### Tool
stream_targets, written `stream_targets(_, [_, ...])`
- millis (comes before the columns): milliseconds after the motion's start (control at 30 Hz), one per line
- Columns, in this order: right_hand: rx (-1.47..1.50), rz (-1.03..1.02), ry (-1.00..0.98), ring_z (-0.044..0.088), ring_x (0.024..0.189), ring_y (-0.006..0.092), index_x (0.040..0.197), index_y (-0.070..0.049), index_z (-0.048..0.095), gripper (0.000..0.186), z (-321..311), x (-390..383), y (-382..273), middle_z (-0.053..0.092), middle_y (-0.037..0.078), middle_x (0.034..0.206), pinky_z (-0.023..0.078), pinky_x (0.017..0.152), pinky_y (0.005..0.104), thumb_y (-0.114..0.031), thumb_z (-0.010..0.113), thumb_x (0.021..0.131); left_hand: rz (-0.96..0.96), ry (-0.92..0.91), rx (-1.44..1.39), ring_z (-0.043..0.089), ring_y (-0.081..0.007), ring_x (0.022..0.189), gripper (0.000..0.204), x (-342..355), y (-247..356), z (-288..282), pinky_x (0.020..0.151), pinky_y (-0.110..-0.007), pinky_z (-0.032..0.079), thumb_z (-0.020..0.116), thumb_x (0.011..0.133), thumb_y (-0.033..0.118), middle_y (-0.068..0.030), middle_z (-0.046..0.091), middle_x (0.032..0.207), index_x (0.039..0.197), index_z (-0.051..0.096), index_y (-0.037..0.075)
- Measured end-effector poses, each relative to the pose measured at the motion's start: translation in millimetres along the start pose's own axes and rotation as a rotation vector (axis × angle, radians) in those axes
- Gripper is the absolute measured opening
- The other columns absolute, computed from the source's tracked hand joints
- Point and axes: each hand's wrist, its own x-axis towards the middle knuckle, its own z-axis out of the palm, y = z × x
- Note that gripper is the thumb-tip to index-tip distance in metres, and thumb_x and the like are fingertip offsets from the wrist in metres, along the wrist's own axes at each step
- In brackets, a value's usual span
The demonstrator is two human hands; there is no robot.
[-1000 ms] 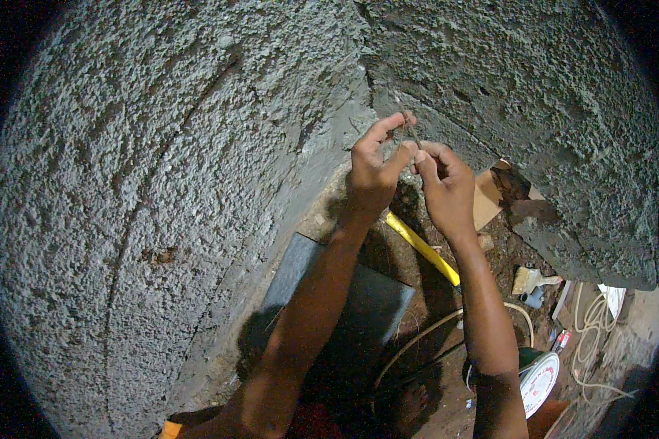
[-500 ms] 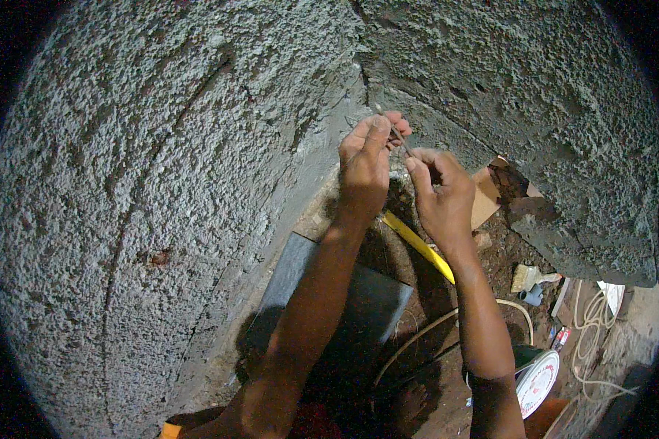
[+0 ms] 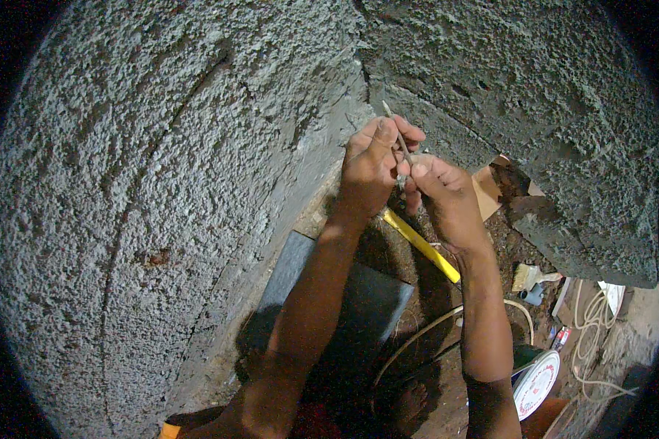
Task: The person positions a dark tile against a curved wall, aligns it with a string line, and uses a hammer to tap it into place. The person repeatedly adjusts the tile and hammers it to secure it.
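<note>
In front of the corner between two rough walls, my left hand (image 3: 368,172) and my right hand (image 3: 452,197) meet on one thin grey-brown rod (image 3: 405,150). A pale, pointed tip sticks up past the left fingers toward the corner. My left hand pinches the rod near its upper part, with thumb and fingers bent round it. Lower down, the right thumb and fingers close on its other end. What kind of rod it is cannot be made out. Just below the hands lies a long yellow bar (image 3: 422,245), touched by neither.
Rough grey plaster walls (image 3: 198,183) rise on both sides. Beneath my forearms lies a dark slab (image 3: 379,300). At right are cardboard (image 3: 485,194), a paintbrush (image 3: 526,278), a grey-blue pipe piece (image 3: 533,295), coiled pale cable (image 3: 594,311) and a white round lid (image 3: 538,388).
My right hand has turned and shifted slightly right, its fingers now closer to the left hand. The rod stands steeper, and more of its pale tip shows above the left fingers.
</note>
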Motion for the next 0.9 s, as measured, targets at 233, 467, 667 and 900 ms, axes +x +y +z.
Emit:
stream_targets(233, [0.017, 0.045, 0.046, 0.053, 0.062, 0.0095, 0.087, -0.005, 0.063, 0.016, -2, 1, 1, 0.060, 0.001, 0.076, 0.042, 0.055, 0.0247, -0.020, 0.059, 0.084, -0.080, 0.012, -0.077, 0.049, -0.0104, 0.071, 0.037, -6, -5, -3, 0.068, -0.024, 0.039, 0.047, 0.090, 0.036, -0.0055, 0.056, 0.080, 0.089, 0.056, 0.000])
stream_targets(467, [-0.919, -0.506, 0.501, 0.060, 0.069, 0.0305, 0.084, -0.003, 0.061, 0.012, 6, 0, -1, 0.062, 0.015, 0.077, 0.047, 0.063, 0.0348, -0.014, 0.063, 0.079, 0.377, 0.105, 0.671, 0.048, -0.0106, 0.073, 0.030, -7, -18, 2, 0.070, -0.025, 0.039, 0.052, 0.088, 0.029, -0.0044, 0.056, 0.081, 0.090, 0.057, -0.001])
stream_targets(667, [-0.583, -0.485, 0.373, 0.052, 0.064, 0.0093, 0.082, -0.001, 0.062, 0.018, 8, 6, 2, 0.057, 0.001, 0.069, 0.043, 0.058, 0.0226, -0.019, 0.059, 0.085, 0.040, 0.120, 0.123, 0.049, -0.0103, 0.072, 0.033, -6, -4, 12, 0.068, -0.024, 0.039, 0.047, 0.090, 0.030, -0.0031, 0.055, 0.078, 0.089, 0.057, -0.002])
stream_targets(900, [-0.053, -0.056, 0.066, 0.046, 0.061, 0.0043, 0.086, -0.002, 0.064, 0.024, -6, 16, -14, 0.057, -0.003, 0.071, 0.038, 0.057, 0.0193, -0.023, 0.054, 0.087, -0.059, 0.063, 0.185, 0.050, -0.0090, 0.072, 0.036, -1, 10, 4, 0.065, -0.022, 0.040, 0.042, 0.092, 0.029, -0.0042, 0.056, 0.078, 0.095, 0.056, -0.004])
